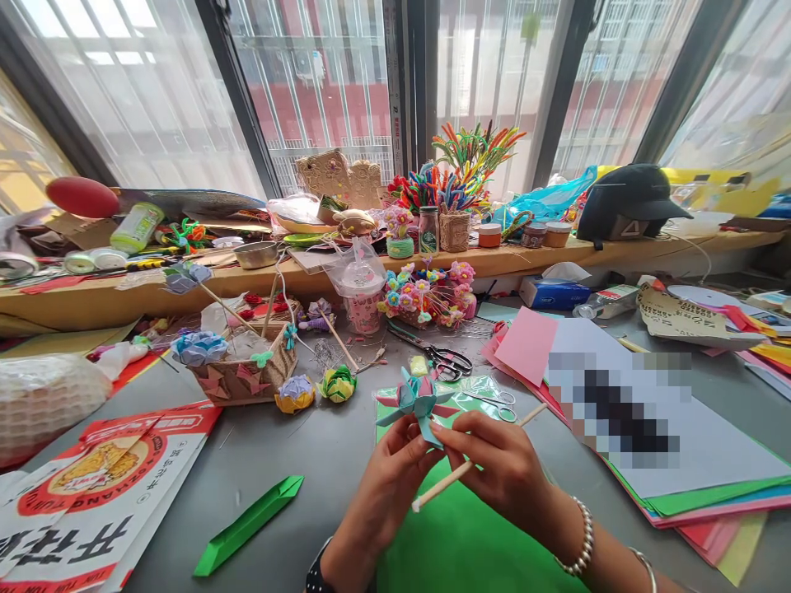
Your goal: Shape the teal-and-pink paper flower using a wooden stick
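Note:
A folded paper flower (415,397) in teal and pink is held up over the table between both hands. My left hand (390,465) pinches it from below and the left. With its fingertips, my right hand (494,453) grips a lower teal petal. A pale wooden stick (446,486) also runs through my right hand, its far end sticking out past the knuckles. Beneath the hands lies a green paper sheet (470,539). A folded green paper strip (250,525) rests on the table to the left.
Black-handled scissors (446,361) and small silver scissors (503,405) lie beyond the flower. A cardboard basket (247,383) and paper flowers, one green and yellow (337,384), stand left. Stacked coloured paper (685,403) covers the right. A wooden ledge (302,276) with craft supplies runs behind.

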